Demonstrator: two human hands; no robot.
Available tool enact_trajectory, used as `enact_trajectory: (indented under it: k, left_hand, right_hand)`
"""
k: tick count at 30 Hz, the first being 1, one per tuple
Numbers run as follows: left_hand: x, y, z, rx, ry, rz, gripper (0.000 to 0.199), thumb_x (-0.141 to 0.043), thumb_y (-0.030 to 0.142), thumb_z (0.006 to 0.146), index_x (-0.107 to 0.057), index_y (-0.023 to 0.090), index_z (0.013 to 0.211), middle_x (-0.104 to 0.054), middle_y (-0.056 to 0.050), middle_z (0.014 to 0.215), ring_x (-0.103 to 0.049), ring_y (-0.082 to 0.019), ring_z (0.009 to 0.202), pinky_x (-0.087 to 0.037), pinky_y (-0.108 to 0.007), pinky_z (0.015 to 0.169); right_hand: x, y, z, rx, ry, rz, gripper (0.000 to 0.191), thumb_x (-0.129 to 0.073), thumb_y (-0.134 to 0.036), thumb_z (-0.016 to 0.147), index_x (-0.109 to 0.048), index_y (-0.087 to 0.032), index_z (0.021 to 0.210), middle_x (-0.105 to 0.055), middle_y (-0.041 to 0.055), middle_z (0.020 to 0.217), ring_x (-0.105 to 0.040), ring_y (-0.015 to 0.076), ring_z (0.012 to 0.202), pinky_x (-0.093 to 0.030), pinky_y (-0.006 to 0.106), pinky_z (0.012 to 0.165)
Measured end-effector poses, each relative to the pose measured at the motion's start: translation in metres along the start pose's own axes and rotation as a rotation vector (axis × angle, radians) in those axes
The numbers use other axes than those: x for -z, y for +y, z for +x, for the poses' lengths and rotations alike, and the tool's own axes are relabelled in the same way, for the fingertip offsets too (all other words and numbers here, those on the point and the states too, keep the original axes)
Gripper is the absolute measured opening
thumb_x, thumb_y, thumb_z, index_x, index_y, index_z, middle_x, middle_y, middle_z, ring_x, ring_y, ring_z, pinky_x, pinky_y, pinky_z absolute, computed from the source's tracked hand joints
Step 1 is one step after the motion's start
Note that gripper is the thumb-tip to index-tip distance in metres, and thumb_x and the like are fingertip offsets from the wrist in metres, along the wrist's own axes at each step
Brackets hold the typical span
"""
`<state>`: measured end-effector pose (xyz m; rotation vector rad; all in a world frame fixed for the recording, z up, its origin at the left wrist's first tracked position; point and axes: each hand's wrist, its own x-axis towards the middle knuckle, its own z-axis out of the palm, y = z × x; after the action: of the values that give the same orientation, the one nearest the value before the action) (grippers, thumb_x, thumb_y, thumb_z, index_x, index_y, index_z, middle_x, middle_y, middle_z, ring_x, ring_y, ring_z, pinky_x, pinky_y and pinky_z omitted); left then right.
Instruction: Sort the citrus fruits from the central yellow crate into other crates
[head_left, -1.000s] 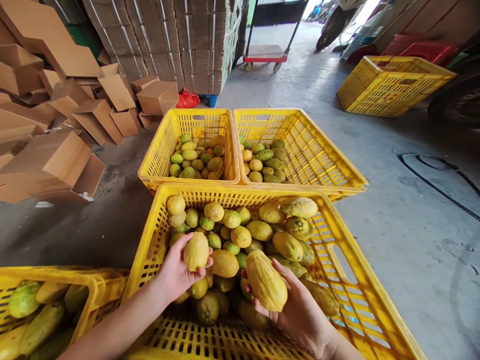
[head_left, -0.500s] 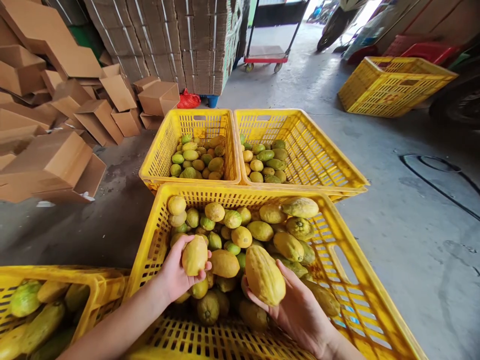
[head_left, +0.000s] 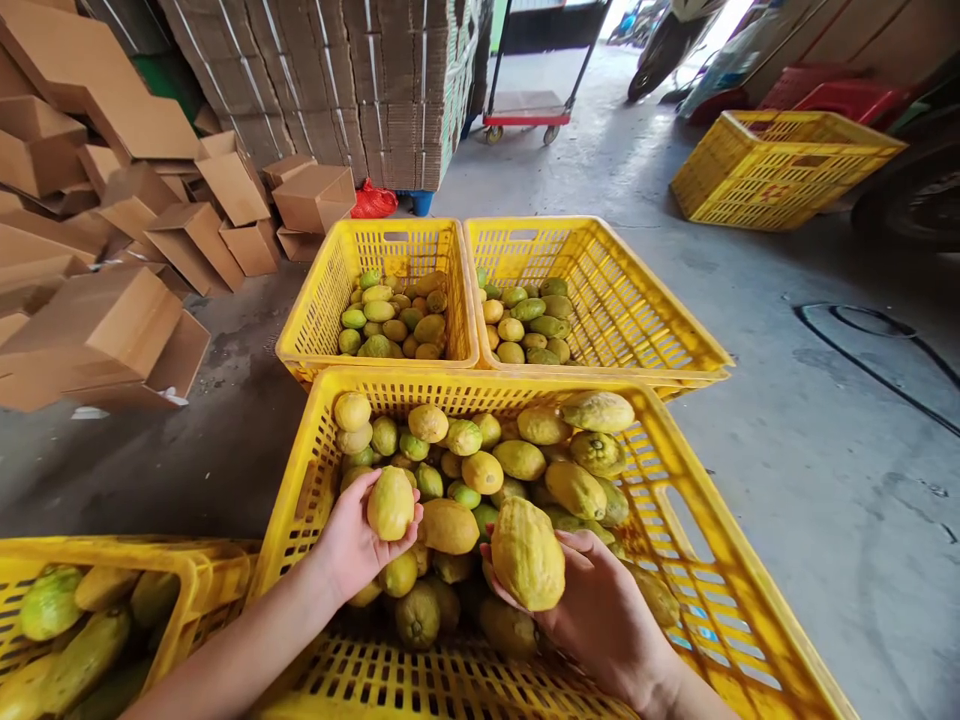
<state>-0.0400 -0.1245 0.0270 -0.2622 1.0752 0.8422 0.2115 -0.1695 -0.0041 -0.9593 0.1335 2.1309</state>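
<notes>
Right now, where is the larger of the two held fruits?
In the head view's lower half, the larger fruit is in the right hand, over the near crate, right of the smaller fruit.

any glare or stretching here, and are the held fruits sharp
Head view: light washes out the far opening and leaves glare on the floor; head view: cardboard boxes at the left edge look stretched; head view: the smaller fruit in the left hand and larger fruit in the right hand look fairly crisp.
</notes>
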Motion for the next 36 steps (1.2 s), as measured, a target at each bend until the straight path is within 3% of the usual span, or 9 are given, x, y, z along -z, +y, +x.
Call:
enact_trajectory:
  k: [5,9,12,15,18,21,24,30,36]
  left_hand:
    - [0.0,0.001,-0.001,-0.046,0.026,-0.016,0.026,-0.045,0.029,0.105,-0.062,0.01,0.109,-0.072,-0.012,0.088,-0.074,-0.021,0.07,-0.063,-0.028,0.058]
    - [-0.001,0.0,-0.005,-0.11,-0.065,-0.046,0.03,-0.039,0.023,0.103,-0.061,0.01,0.118,-0.074,-0.017,0.101,-0.077,-0.026,0.08,-0.067,-0.038,0.07]
    - [-0.002,0.0,-0.007,-0.128,-0.133,-0.059,0.028,-0.042,0.023,0.103,-0.062,0.01,0.119,-0.074,-0.017,0.11,-0.077,-0.029,0.089,-0.068,-0.038,0.073]
    - [-0.002,0.001,-0.007,-0.11,-0.148,-0.063,0.025,-0.047,0.026,0.104,-0.062,0.009,0.115,-0.072,-0.015,0.104,-0.076,-0.025,0.083,-0.064,-0.028,0.062]
    - [-0.001,0.002,-0.007,-0.076,-0.171,-0.076,0.022,-0.051,0.029,0.104,-0.062,0.013,0.112,-0.069,-0.011,0.093,-0.069,-0.017,0.069,-0.052,-0.017,0.046]
    - [0.0,0.002,-0.006,-0.061,-0.175,-0.074,0.021,-0.051,0.03,0.104,-0.062,0.014,0.11,-0.067,-0.009,0.089,-0.066,-0.016,0.065,-0.047,-0.016,0.043]
    - [0.0,0.002,-0.005,-0.052,-0.144,-0.037,0.022,-0.05,0.03,0.103,-0.062,0.013,0.11,-0.066,-0.009,0.089,-0.066,-0.017,0.066,-0.048,-0.017,0.043]
    - [-0.001,0.002,-0.004,-0.057,-0.138,0.026,0.02,-0.052,0.03,0.102,-0.062,0.015,0.111,-0.067,-0.008,0.088,-0.066,-0.016,0.063,-0.045,-0.016,0.042]
    - [-0.001,0.001,-0.004,-0.044,-0.104,0.036,0.019,-0.052,0.029,0.102,-0.062,0.014,0.109,-0.067,-0.008,0.087,-0.066,-0.016,0.063,-0.045,-0.017,0.043]
  right_hand:
    - [-0.003,0.004,-0.001,0.028,-0.068,-0.055,0.039,-0.091,-0.029,0.067,-0.082,-0.019,0.103,-0.08,0.0092,0.112,-0.073,0.034,0.112,-0.054,0.048,0.108]
    - [-0.006,0.008,-0.003,0.042,0.061,-0.108,0.058,-0.105,-0.041,0.057,-0.082,-0.015,0.104,-0.081,0.0122,0.11,-0.076,0.0302,0.104,-0.059,0.044,0.101]
    - [-0.007,0.007,-0.004,0.061,0.173,-0.076,0.058,-0.108,-0.038,0.05,-0.082,-0.017,0.097,-0.082,0.0089,0.103,-0.078,0.026,0.095,-0.063,0.039,0.09]
    - [-0.008,0.003,-0.004,0.066,0.184,-0.035,0.054,-0.108,-0.035,0.051,-0.082,-0.016,0.094,-0.082,0.0074,0.098,-0.078,0.0259,0.09,-0.064,0.036,0.082]
    - [-0.008,-0.001,-0.002,0.044,0.109,-0.006,0.049,-0.102,-0.035,0.06,-0.082,-0.012,0.099,-0.081,0.0116,0.106,-0.077,0.0308,0.098,-0.064,0.04,0.087]
    - [-0.006,-0.001,-0.001,0.029,0.035,0.027,0.042,-0.094,-0.033,0.067,-0.082,-0.011,0.102,-0.08,0.0141,0.115,-0.075,0.0339,0.109,-0.061,0.043,0.097]
    - [-0.007,0.002,0.0,0.052,-0.008,0.047,0.036,-0.093,-0.03,0.068,-0.081,-0.016,0.099,-0.08,0.0109,0.113,-0.074,0.0338,0.111,-0.06,0.045,0.101]
    - [-0.01,0.004,-0.005,0.125,0.16,0.003,0.054,-0.105,-0.034,0.054,-0.079,-0.015,0.097,-0.082,0.0101,0.101,-0.078,0.0297,0.092,-0.065,0.04,0.084]
    - [-0.01,-0.001,-0.004,0.069,0.224,0.083,0.049,-0.103,-0.026,0.052,-0.078,-0.012,0.092,-0.081,0.011,0.093,-0.078,0.0278,0.082,-0.064,0.034,0.073]
